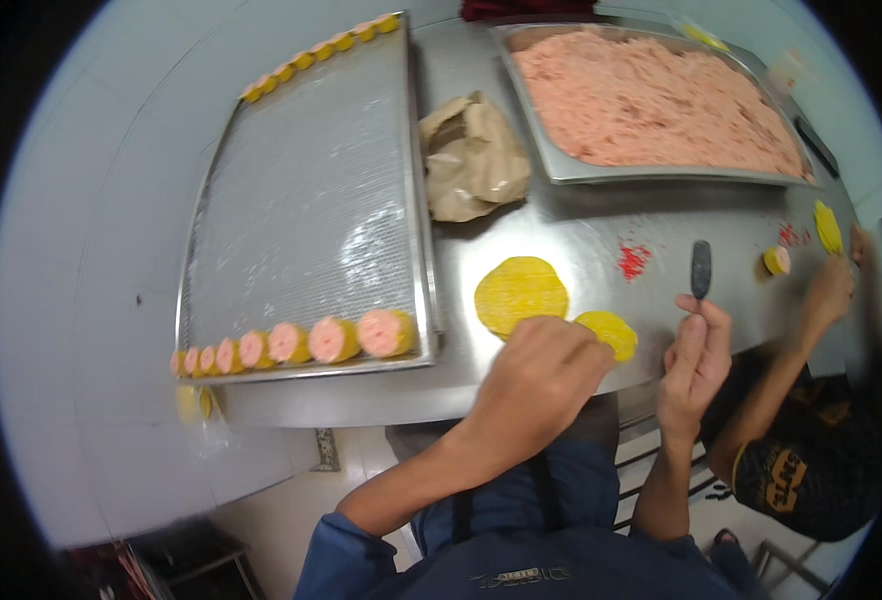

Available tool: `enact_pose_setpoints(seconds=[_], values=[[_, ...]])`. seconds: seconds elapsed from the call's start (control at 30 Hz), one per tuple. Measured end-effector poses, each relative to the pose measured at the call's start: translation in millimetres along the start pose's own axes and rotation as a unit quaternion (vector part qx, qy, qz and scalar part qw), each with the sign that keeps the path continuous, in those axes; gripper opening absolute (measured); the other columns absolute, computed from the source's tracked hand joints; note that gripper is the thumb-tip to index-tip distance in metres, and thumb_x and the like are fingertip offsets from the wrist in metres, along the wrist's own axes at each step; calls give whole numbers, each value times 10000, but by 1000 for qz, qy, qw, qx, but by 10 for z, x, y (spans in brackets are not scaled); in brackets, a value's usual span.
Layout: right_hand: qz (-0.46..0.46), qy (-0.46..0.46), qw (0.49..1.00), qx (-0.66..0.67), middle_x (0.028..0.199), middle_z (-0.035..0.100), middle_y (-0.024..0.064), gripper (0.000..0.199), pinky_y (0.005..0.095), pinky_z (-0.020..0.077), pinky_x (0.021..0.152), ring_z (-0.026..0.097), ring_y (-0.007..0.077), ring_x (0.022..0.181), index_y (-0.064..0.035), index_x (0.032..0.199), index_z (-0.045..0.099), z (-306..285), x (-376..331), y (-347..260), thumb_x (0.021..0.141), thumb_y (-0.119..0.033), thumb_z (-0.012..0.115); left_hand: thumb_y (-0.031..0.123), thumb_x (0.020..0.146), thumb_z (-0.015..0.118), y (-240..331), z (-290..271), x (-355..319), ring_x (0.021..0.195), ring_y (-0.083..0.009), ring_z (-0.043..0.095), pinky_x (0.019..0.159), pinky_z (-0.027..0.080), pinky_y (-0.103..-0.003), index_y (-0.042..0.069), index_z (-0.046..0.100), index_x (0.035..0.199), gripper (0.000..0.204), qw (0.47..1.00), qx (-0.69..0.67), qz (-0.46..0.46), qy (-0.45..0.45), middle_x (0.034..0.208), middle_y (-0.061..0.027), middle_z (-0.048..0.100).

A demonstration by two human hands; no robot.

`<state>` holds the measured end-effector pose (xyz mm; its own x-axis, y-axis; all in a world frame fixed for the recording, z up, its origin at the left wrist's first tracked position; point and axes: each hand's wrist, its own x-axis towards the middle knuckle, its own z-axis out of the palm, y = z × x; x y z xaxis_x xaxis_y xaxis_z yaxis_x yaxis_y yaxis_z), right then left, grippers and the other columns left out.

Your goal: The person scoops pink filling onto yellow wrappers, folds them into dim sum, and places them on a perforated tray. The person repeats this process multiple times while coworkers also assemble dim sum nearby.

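Observation:
My left hand [541, 375] is closed in a pinch at the edge of a round yellow wrapper [613, 335], which sticks out past its fingers toward my right hand. Just beyond that hand, more round yellow wrappers [521, 285] lie on the steel table [571, 225]. My right hand [694, 365] grips a small spatula [701, 268], its dark blade pointing away from me; the handle is mostly hidden in the fingers. A little pile of red bits [634, 260] lies left of the blade.
Left stands a mesh-lined metal tray [301, 220] with yellow-wrapped pink dumplings [333, 340] along its near and far edges. A crumpled brown paper bag [473, 165] sits beside a deep pan [561, 170] of pink filling [651, 100]. On the right, a co-worker's hand [829, 290] holds a yellow wrapper [827, 228].

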<state>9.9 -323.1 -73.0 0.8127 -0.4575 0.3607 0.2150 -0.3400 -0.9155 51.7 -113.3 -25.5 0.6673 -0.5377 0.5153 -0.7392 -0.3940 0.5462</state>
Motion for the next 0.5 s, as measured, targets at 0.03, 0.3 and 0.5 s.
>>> enact_pose_setpoints(seconds=[0.03, 0.3, 0.5], values=[[13, 23, 1000, 7, 859, 635, -15, 237, 209, 307, 534, 380, -8, 610, 32, 1292, 610, 32, -3, -8, 1149, -108, 483, 69, 954, 738, 17, 8, 6, 960, -209, 676, 867, 511, -353, 29, 716, 1052, 108, 996, -73, -38, 35, 987, -92, 694], [-73, 3, 997, -34, 797, 560, -18, 206, 237, 373, 626, 450, 55, 692, 20, 1274, 637, 60, 126, -182, 1106, -62, 551, 106, 1110, 598, 125, -284, -196, 1123, -120, 686, 972, 557, -301, 43, 558, 1296, 201, 628, -669, -386, 100, 1172, -70, 716], [-117, -36, 982, -143, 724, 589, 55, 162, 272, 393, 575, 490, 91, 627, -9, 1167, 739, 74, 631, -648, 1051, -71, 644, 16, 1090, 616, 78, -330, -457, 1226, -236, 716, 1054, 577, -356, 17, 517, 1288, 221, 724, -593, -348, 51, 1360, -244, 700]])
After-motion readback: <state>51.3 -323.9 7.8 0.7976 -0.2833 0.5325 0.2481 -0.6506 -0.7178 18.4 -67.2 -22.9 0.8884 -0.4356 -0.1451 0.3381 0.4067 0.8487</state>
